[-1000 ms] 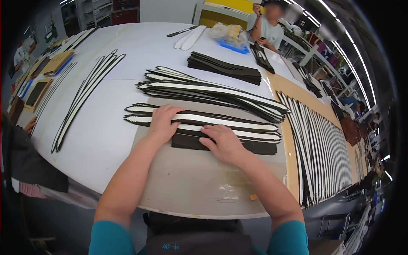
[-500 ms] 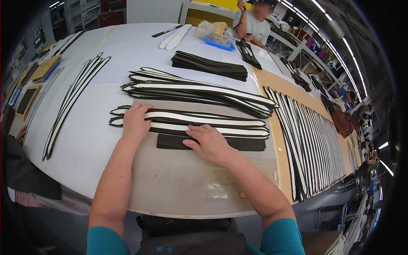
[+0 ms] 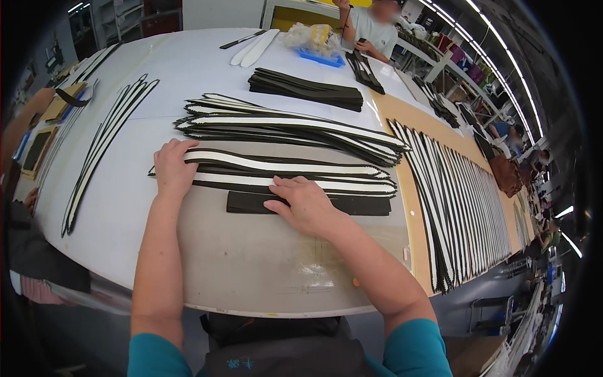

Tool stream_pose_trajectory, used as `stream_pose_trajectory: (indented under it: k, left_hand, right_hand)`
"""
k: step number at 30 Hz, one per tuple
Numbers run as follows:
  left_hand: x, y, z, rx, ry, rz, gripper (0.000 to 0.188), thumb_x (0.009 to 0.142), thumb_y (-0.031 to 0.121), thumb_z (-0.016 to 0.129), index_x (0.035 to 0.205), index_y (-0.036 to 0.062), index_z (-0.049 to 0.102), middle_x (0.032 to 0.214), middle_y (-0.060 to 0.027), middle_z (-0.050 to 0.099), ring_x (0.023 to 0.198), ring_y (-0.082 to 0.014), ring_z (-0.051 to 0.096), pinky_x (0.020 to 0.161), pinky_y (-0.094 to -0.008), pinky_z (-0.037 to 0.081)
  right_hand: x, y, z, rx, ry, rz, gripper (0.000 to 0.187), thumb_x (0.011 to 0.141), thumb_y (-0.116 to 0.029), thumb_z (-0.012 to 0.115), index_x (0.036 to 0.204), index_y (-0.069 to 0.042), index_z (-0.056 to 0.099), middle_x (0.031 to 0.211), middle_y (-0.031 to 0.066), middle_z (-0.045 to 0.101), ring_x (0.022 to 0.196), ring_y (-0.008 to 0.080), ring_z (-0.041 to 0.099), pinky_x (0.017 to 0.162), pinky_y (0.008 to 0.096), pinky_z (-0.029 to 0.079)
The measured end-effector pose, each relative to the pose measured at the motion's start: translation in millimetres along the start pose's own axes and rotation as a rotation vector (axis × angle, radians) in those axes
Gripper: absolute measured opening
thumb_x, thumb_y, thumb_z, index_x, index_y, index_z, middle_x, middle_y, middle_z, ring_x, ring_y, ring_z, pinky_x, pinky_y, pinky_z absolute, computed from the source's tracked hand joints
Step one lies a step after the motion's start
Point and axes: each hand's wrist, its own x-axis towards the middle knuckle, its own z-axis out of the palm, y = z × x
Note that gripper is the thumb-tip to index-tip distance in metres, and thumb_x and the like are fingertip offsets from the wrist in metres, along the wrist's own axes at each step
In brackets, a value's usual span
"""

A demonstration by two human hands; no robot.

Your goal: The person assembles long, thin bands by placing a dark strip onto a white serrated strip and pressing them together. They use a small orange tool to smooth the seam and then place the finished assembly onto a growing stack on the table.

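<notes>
the left hand (image 3: 171, 168) lies flat and spread, palm down, on the left end of the white-and-black strips (image 3: 282, 173) that stretch across the grey mat (image 3: 251, 264), its fingers pointing away from the person. the right hand (image 3: 306, 204) is also open and pressed flat, its fingers over the near edge of those strips and its palm covering the middle of a black rectangular strip (image 3: 364, 205) that lies just in front of them, parallel and touching or nearly so (the contact line is hidden under the hand). neither hand pinches anything. beyond the strips sits a fanned pile of longer striped strips (image 3: 295, 125), and farther back a stack of black strips (image 3: 308, 91). to the right, many more striped strips lie side by side on a brown board (image 3: 408, 119). a loose bundle of strips (image 3: 103, 147) lies well apart on the left of the white table (image 3: 188, 69), and another person (image 3: 370, 31) works at the far edge.
</notes>
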Motion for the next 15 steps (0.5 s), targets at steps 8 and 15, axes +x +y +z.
stream_pose_trajectory:
  k: [8,15]
  left_hand:
    - [1.0,79.3,-45.5,-0.217,-0.214,0.045,0.039,0.076,0.029,0.087,0.11,0.013,0.076,0.091,-0.0027,0.066,0.087,-0.0252,0.064,0.079,-0.0384,0.05]
    - [-2.0,128.3,-91.8,-0.424,-0.006,0.325,0.047,0.076,0.026,0.089,0.116,0.0059,0.074,0.098,-0.0091,0.073,0.086,-0.0277,0.07,0.079,-0.0381,0.055]
  right_hand:
    - [-1.6,-5.8,-11.3,0.114,-0.038,0.111,0.048,0.1,-0.04,0.064,0.128,-0.002,0.069,0.14,0.0194,0.062,0.127,0.0366,0.058,0.109,0.0452,0.046]
    - [-5.3,-8.4,-45.1,0.276,0.213,0.237,0.064,0.093,-0.032,0.076,0.142,-0.002,0.048,0.139,0.0211,0.058,0.123,0.0358,0.059,0.103,0.0434,0.05]
